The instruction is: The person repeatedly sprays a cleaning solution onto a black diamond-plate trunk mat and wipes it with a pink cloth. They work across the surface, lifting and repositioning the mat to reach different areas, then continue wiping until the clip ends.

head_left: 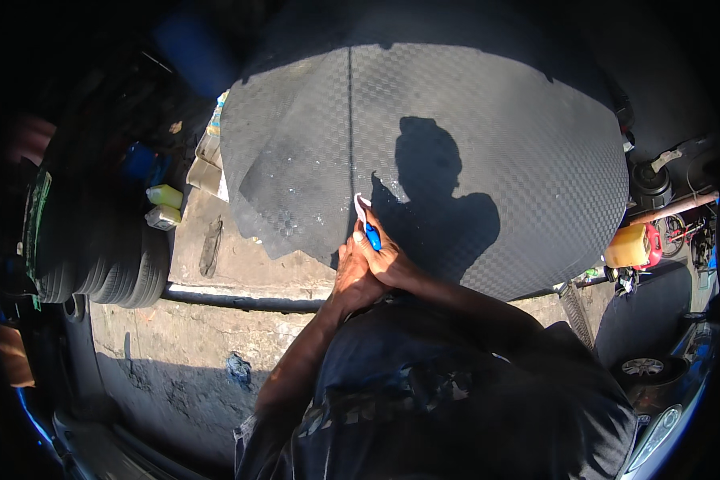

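My right hand is closed round a small tool with a blue handle; its exact kind I cannot make out. A narrow white piece sticks out beyond the fingers. My left hand lies against the right one, low over the mat's near edge. Its fingers are partly hidden, and whether it grips anything does not show. Beneath both spreads a large dark grey rubber mat with a checkered texture and white specks. A thin dark straight line runs across it from the far edge to my hands.
Stacked tyres and plastic jugs stand at left. At right are a yellow container, a red one and a car. A concrete ledge runs below the mat, with a crumpled bluish scrap nearby.
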Motion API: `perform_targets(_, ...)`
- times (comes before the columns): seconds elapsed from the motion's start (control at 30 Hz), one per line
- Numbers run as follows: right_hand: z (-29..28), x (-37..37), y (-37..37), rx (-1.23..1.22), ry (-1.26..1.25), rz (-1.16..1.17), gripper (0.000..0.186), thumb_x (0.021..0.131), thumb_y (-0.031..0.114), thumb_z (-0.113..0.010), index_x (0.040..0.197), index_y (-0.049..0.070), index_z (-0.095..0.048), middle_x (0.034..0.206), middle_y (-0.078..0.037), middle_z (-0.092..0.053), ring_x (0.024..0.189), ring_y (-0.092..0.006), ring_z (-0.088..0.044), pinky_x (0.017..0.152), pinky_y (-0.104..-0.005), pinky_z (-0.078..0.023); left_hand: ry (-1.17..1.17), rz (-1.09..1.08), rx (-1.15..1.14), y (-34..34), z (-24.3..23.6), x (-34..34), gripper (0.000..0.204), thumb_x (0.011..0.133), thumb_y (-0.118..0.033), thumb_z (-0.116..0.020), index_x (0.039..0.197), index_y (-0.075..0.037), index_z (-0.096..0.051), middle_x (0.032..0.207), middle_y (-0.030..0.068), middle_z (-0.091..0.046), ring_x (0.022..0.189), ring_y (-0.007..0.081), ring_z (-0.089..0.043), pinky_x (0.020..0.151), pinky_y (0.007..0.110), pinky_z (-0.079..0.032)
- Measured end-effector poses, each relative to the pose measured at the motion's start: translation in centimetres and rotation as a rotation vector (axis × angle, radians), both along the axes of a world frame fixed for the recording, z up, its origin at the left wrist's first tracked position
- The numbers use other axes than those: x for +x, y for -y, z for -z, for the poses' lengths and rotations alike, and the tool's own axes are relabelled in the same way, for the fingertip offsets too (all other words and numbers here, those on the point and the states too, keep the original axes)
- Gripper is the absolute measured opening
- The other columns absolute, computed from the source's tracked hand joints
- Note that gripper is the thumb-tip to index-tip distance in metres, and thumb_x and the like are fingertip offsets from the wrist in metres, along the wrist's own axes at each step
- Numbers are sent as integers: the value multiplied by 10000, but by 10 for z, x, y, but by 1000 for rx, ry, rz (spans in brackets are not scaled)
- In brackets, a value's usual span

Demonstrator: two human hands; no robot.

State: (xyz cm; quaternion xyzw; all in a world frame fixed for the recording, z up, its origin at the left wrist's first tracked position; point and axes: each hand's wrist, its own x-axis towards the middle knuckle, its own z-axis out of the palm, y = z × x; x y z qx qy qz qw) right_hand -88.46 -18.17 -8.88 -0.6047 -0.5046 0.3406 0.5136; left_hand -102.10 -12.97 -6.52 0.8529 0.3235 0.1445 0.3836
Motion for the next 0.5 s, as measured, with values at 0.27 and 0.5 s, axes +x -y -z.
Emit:
perform_targets(0.27,-15,14,-2,-306,-170,-33,1183,1010,802,-514,1742,77,69,1794,-295,116,1671,-451,63,1344,-555,-118,586,-100,-419,-7,54,13,362,1015,-93,-694,1362,-10,-631,1202,110,-751,1083,205,-724,920,361,-568)
perform_targets(0.5,9,23,15,-377,-131,-327,649,1101,514,-609,1534,33,-559,1358,-204,-713,1254,-281,-684,1076,-401,-511,532,-628,-540,-39,49,17,265,1039,-238,-792,880,-28,-762,747,-22,-714,676,85,-613,603,308,-468)
